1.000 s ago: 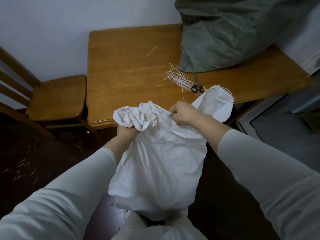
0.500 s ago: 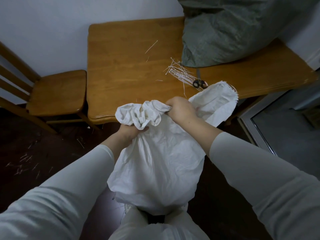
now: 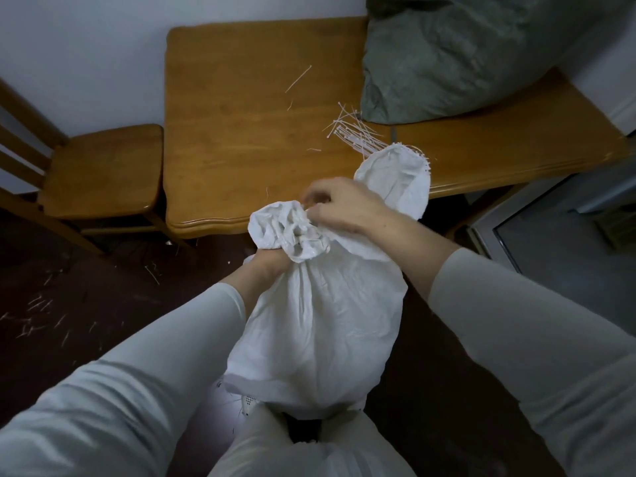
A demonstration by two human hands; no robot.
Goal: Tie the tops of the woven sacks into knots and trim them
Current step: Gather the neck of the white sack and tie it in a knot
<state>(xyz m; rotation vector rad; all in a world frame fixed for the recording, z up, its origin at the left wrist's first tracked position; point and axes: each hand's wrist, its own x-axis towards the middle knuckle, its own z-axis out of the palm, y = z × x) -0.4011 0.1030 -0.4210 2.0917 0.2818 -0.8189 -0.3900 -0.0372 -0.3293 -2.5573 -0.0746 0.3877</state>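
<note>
Left hand [image 3: 269, 264], fingers hidden behind white sack [image 3: 320, 321]; right hand [image 3: 344, 208], fingers tight on top.

Rectangular honey-brown wooden table [image 3: 241, 132] stands against plain white wall [image 3: 86, 46]. Wooden chair of same brown colour [image 3: 103, 170] just beside table's left edge, slatted back at far left. Dark brown floor [image 3: 86, 270] below, short white scraps [image 3: 34, 321] scattered on it. Grey panel with pale frame [image 3: 568, 253] at right, near table corner.
</note>
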